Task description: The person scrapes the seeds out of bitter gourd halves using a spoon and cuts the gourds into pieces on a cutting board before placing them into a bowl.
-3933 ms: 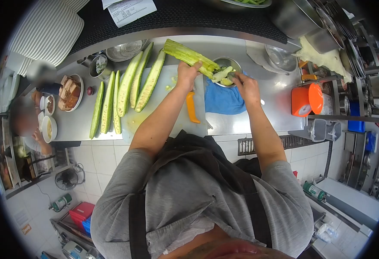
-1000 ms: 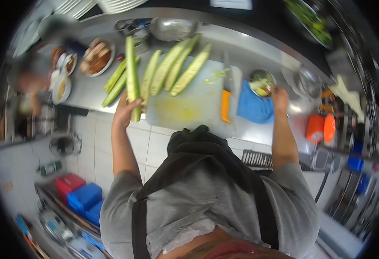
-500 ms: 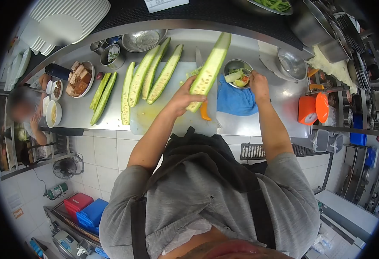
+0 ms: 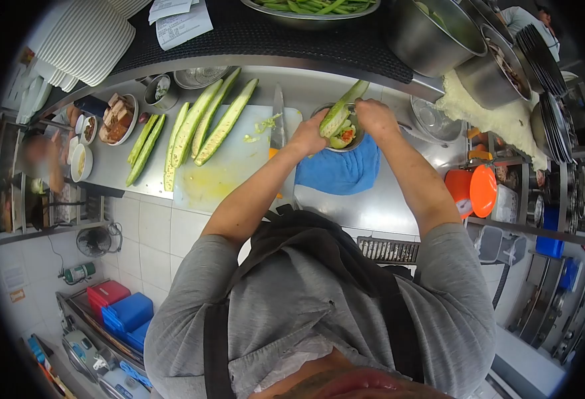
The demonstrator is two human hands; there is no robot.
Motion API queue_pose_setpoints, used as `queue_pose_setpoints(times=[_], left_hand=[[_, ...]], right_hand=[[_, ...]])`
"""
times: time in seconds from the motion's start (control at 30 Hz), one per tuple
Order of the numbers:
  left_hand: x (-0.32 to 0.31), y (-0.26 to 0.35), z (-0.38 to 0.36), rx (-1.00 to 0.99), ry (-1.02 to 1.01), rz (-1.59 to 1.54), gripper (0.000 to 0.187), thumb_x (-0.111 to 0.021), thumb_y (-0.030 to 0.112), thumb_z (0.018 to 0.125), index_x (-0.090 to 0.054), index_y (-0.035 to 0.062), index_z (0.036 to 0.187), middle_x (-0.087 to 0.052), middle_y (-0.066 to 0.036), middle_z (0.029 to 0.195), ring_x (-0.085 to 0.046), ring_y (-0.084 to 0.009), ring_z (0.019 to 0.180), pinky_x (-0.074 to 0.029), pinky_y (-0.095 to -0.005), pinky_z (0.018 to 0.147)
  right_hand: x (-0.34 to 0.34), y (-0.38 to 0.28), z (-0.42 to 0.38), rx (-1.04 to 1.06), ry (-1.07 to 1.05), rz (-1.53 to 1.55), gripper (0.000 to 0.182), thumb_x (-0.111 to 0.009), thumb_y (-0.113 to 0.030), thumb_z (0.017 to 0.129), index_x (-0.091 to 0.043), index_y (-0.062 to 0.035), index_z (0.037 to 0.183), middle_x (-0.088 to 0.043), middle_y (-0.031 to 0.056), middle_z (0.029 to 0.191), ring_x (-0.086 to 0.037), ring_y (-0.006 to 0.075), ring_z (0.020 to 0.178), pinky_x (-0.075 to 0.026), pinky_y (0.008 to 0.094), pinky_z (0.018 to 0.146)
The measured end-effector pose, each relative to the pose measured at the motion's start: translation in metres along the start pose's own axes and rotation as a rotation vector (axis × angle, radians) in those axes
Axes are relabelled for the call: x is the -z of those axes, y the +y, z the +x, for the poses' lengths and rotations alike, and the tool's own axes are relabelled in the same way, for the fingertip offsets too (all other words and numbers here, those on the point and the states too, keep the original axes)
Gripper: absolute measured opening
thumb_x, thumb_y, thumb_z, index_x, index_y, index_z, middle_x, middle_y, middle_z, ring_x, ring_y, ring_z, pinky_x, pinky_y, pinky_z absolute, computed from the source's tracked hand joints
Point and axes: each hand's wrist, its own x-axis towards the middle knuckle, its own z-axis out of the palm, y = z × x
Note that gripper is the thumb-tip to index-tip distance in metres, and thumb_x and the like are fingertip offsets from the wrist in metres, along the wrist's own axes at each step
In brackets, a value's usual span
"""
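My left hand [image 4: 310, 136] is closed round the near end of a halved cucumber [image 4: 339, 114], tilted over a metal bowl [image 4: 360, 137]. Vegetable scraps and bits of orange-red lie in that bowl. Beside the cucumber, at the bowl's right rim, my right hand [image 4: 376, 118] has its fingers curled; what they hold is hidden. A blue cloth [image 4: 339, 171] lies under and in front of the bowl. To the left, a knife [image 4: 278, 113] and green scraps [image 4: 264, 125] rest on the pale cutting board [image 4: 219, 183]. Several long cucumber halves [image 4: 227, 122] lie across its left side.
Two more green pieces [image 4: 147, 147] lie left of the board, near a dish of meat chunks [image 4: 118, 120]. At the right stands an orange scale [image 4: 483, 191]. A black shelf [image 4: 239, 41] overhangs the counter, bearing plates [image 4: 86, 40] and pots [image 4: 432, 40]. Another person stands far left.
My left hand has carried the cucumber half right, from above the board to over the bowl. My right hand has moved up beside it. The camera view has shifted.
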Motion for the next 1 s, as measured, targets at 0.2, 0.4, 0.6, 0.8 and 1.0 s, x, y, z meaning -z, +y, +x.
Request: queue_pose_setpoints(times=[0.2,0.4,0.6,0.8,1.0], left_hand=[[-0.005,0.017,0.028,-0.035,0.074,0.172,0.079,-0.069,0.007,0.071,-0.044,0.0150,0.145,-0.064,-0.025,0.119,-0.061,-0.0407,0.112,-0.051,-0.0447,0.095],[0.000,0.018,0.056,-0.019,0.035,0.269,0.075,-0.072,0.015,0.072,-0.047,0.0100,0.143,-0.064,-0.025,0.121,-0.060,-0.0405,0.115,-0.049,-0.0449,0.097],[0.023,0.020,0.059,-0.139,-0.017,0.294,0.068,-0.072,0.019,0.075,-0.051,0.0021,0.138,-0.065,-0.022,0.122,-0.064,-0.0361,0.109,-0.052,-0.0403,0.093],[-0.006,0.025,0.043,0.190,0.542,-0.957,0.034,-0.062,0.017,0.089,-0.067,-0.0083,0.111,-0.069,-0.015,0.101,-0.067,-0.0216,0.083,-0.055,-0.0312,0.072],[0.001,0.021,0.048,0.151,0.421,-0.962,0.034,-0.066,0.022,0.089,-0.071,-0.0090,0.102,-0.071,-0.014,0.092,-0.065,-0.0185,0.074,-0.052,-0.0315,0.069]], right_hand=[[0.011,0.004,0.010,-0.012,-0.116,0.117,0.026,-0.060,-0.018,0.088,-0.069,-0.0028,0.106,-0.068,0.0185,0.114,-0.066,0.0348,0.107,-0.054,0.0441,0.089],[-0.019,-0.019,0.010,0.135,-0.072,0.211,0.030,-0.070,-0.021,0.082,-0.066,-0.0041,0.107,-0.069,0.0215,0.104,-0.066,0.0385,0.099,-0.053,0.0476,0.087],[-0.008,-0.007,0.020,0.168,0.017,0.399,0.035,-0.070,-0.026,0.084,-0.065,-0.0039,0.111,-0.068,0.0230,0.104,-0.065,0.0393,0.101,-0.051,0.0486,0.089],[0.004,-0.019,0.021,0.137,-0.022,0.457,0.042,-0.071,-0.029,0.083,-0.065,-0.0022,0.115,-0.069,0.0221,0.104,-0.065,0.0388,0.101,-0.050,0.0460,0.091],[0.007,-0.011,0.032,0.284,-0.084,0.410,0.044,-0.075,-0.038,0.078,-0.070,-0.0025,0.103,-0.069,0.0203,0.103,-0.066,0.0355,0.098,-0.051,0.0428,0.088]])
